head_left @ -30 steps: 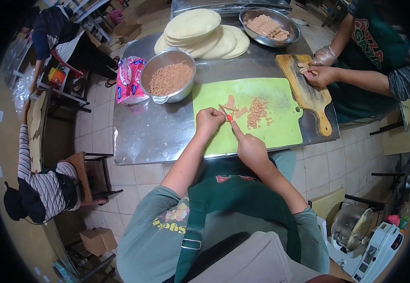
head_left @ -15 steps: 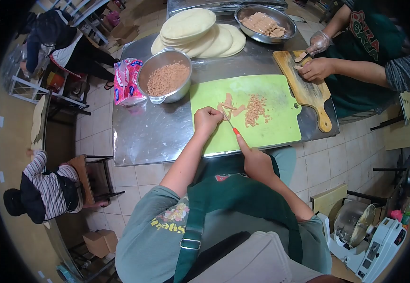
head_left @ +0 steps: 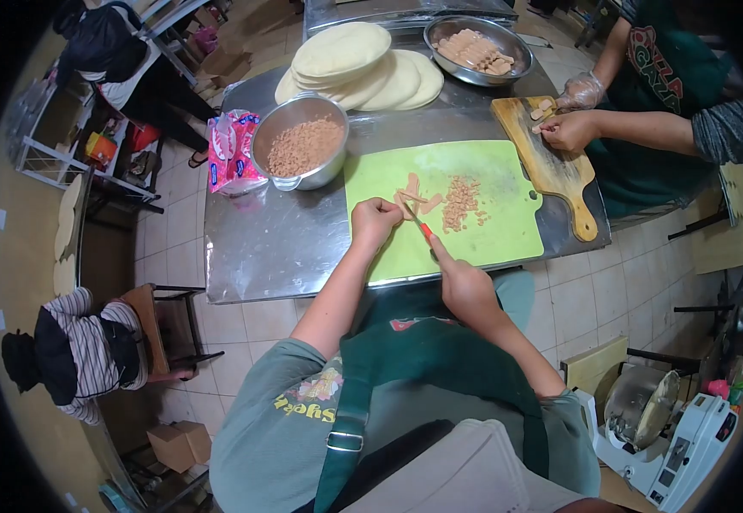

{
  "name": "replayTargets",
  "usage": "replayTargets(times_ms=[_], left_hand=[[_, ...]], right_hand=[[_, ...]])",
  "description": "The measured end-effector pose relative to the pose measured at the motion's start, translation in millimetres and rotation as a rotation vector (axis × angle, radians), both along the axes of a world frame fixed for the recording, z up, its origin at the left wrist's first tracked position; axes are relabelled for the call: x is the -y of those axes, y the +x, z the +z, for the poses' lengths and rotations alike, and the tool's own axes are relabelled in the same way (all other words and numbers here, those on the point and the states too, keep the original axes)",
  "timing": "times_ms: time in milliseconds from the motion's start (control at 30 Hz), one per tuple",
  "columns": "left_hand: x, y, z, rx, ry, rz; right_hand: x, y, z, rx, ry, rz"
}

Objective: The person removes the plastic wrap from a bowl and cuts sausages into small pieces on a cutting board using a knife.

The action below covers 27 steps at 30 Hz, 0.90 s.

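Both hands are closed, right hand (head_left: 471,292) round a red-handled knife (head_left: 426,231), left hand (head_left: 375,226) on meat strips (head_left: 413,197) at ten o'clock on the green board (head_left: 495,235), where sliding strips could turn the knife against the left hand

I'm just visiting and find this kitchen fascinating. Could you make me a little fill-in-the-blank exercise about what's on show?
1. The knife is in the camera wearer's ____ hand.
2. Small diced pieces lie on a rectangular cutting board coloured ____.
3. The paddle-shaped board is made of ____.
4. In this view, the pink packet is on the ____ side of the pot.

Missing words: right; green; wood; left.
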<state>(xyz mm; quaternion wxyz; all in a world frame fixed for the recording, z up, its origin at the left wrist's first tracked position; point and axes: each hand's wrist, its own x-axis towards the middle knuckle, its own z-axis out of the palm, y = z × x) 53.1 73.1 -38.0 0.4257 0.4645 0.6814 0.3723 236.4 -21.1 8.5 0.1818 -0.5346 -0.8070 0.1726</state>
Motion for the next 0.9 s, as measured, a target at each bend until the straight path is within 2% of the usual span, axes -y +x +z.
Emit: replayTargets(times_ms=[600,833,900], left_hand=[[0.2,2.4,1.6,-0.088,0.002,0.001],[0.1,1.9,0.7,-0.116,0.019,-0.011],[0.6,1.8,0.9,-0.141,0.043,-0.014]], right_hand=[[-21.6,-31.2,-16.9,0.300,-0.007,0.008],[-18.7,-27.7,-23.0,0.248,0.070,0.016],[-9.6,-23.2,-14.5,0.261,-0.018,0.020]])
